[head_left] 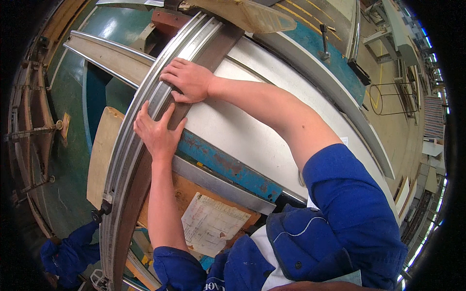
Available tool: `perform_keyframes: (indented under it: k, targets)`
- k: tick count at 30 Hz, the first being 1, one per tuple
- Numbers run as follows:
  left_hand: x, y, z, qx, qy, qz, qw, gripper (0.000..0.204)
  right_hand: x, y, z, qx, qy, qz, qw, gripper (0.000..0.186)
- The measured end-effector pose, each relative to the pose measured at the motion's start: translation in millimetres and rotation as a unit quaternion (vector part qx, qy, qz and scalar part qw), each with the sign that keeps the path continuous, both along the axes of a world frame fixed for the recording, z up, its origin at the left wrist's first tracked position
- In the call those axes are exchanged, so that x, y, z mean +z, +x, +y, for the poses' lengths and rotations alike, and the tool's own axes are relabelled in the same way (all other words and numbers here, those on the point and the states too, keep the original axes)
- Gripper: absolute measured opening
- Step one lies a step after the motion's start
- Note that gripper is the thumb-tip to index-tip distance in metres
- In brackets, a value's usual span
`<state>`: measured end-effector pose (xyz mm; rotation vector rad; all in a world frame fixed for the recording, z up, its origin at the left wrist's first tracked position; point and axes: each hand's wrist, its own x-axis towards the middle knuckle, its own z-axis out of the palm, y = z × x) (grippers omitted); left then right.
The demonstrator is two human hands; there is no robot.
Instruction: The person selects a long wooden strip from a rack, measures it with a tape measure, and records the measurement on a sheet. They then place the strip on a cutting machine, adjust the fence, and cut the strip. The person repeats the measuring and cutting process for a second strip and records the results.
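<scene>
Jacket (296, 242) is sitting behind the wide-spread left grip (158, 131) and loosely curled right grip (189, 80), touching the already-laid rail (127, 157), its fixing unclear.

The rail (127, 155) is glossy metal, the blue beam (225, 167) rough, the sheet (213, 222) matt paper.

In front of you runs a long silver-grey metal rail (127, 155), its surface lined lengthwise with parallel ridges and grooves, bright at its upper stretch and duller lower down, sweeping from just left of top centre to the lower left, bowed leftward in your wide view.
</scene>
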<state>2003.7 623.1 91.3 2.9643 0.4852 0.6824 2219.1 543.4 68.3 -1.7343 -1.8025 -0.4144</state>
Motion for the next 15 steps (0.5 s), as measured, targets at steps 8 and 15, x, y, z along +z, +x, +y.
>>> perform_keyframes:
  k: [8,15]
  targets:
    - [-0.3,-1.9,-1.9,0.008,0.009,0.003,1.000,0.048,-2.7,-4.4,-1.1,-0.015,-0.001,-0.003,1.000,0.052]
    - [2.8,-2.1,-8.2,0.041,-0.003,0.012,0.999,0.049,-6.2,-9.3,-0.2,-0.040,-0.018,0.007,0.999,0.048]
